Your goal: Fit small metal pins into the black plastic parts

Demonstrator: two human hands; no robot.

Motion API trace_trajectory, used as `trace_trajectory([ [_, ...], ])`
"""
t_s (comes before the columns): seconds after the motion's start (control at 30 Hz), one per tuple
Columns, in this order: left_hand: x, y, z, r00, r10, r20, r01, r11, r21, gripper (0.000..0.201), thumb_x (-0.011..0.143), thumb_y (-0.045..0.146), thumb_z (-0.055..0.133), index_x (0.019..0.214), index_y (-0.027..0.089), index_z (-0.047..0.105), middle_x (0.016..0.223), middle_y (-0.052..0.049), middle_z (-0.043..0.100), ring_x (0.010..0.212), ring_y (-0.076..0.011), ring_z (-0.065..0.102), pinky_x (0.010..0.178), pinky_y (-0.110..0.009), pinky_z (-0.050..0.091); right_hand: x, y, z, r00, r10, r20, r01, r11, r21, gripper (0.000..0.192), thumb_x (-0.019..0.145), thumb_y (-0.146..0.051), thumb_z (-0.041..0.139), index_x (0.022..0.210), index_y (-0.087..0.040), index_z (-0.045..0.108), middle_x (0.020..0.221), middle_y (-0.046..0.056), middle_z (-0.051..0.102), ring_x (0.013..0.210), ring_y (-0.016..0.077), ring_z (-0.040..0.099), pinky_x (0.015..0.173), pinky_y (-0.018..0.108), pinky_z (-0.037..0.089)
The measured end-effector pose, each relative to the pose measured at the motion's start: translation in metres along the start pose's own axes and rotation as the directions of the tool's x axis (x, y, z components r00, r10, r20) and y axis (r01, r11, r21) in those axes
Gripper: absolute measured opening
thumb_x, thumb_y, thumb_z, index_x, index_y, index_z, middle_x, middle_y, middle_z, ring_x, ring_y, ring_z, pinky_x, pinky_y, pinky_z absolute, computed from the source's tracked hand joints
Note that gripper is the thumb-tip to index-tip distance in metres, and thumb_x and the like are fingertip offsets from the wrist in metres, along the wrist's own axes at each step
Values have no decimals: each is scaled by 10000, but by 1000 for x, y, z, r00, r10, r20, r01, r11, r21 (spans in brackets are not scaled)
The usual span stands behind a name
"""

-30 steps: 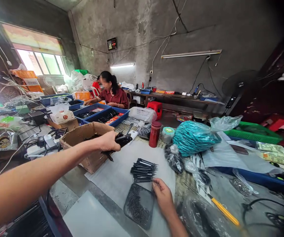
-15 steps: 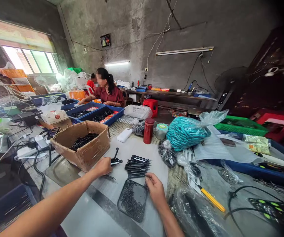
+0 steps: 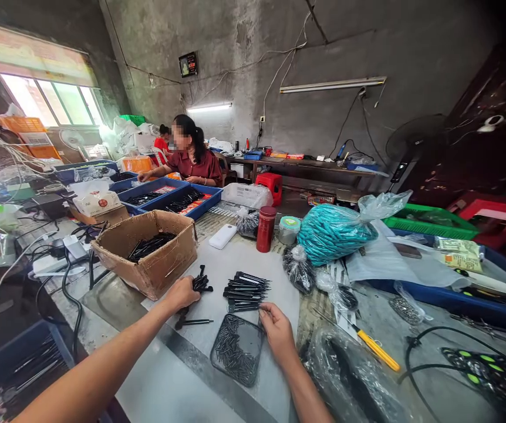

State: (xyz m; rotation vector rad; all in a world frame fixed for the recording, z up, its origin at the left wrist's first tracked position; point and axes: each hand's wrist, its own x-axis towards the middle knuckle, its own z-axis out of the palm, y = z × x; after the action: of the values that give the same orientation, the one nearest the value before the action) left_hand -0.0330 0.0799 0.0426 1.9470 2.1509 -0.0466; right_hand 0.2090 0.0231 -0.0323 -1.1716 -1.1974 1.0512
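My left hand (image 3: 184, 294) is closed around a bunch of black slim screwdrivers (image 3: 201, 284), whose flat ends stick out past the fingers. Under that hand, another dark screwdriver (image 3: 198, 321) lies on the white sheet. To the right, several black screwdrivers (image 3: 248, 286) are laid side by side with their thin tips pointing right. My right hand (image 3: 278, 330) pinches the tip end of the nearest one in that row, between thumb and forefinger. Just below sits a clear shallow tray (image 3: 215, 359) of small dark metal bits (image 3: 235, 348), beside my right hand.
A cardboard box (image 3: 169, 267) with black pieces stands left. Behind are a white power bank-like block (image 3: 222, 237), a red canister (image 3: 266, 229) and a bag of teal pieces (image 3: 336, 234). A yellow-handled tool (image 3: 378, 350) lies right. A co-worker (image 3: 195, 158) sits beyond blue trays (image 3: 211, 201).
My left hand has shifted slightly, and the screwdrivers in it have turned, with more now showing below the hand. My right hand stays at the row's nearest tip. The view has tilted a little.
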Motion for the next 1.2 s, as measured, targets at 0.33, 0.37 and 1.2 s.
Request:
trace_trajectory([
  [0.33, -17, 0, 1, 997, 66, -42, -67, 998, -2, 327, 656, 360, 527, 918, 165, 517, 1003, -99, 590, 959, -246, 533, 750, -300, 407, 0, 1, 0, 999, 28, 18, -28, 1000, 7, 281, 694, -403, 503, 773, -142, 571, 509, -43, 404, 476, 101, 348, 465, 219, 279],
  [0.37, -18, 0, 0, 996, 73, -44, -73, 997, -2, 337, 654, 375, 530, 919, 166, 513, 998, -98, 589, 960, -250, 529, 749, -305, 407, 0, 1, 0, 999, 32, 15, -32, 999, 7, 279, 693, -401, 504, 772, -141, 570, 508, -44, 404, 475, 101, 349, 465, 219, 280],
  [1.2, -15, -30, 6, 973, 90, -213, -79, 995, 59, 290, 830, 147, 322, 1005, 156, 553, 1021, -78, 594, 989, -175, 527, 850, -233, 379, 1, -3, -1, 1000, 15, 15, -14, 1000, -18, 253, 691, -381, 505, 765, -146, 565, 516, -45, 412, 466, 92, 339, 453, 215, 263],
])
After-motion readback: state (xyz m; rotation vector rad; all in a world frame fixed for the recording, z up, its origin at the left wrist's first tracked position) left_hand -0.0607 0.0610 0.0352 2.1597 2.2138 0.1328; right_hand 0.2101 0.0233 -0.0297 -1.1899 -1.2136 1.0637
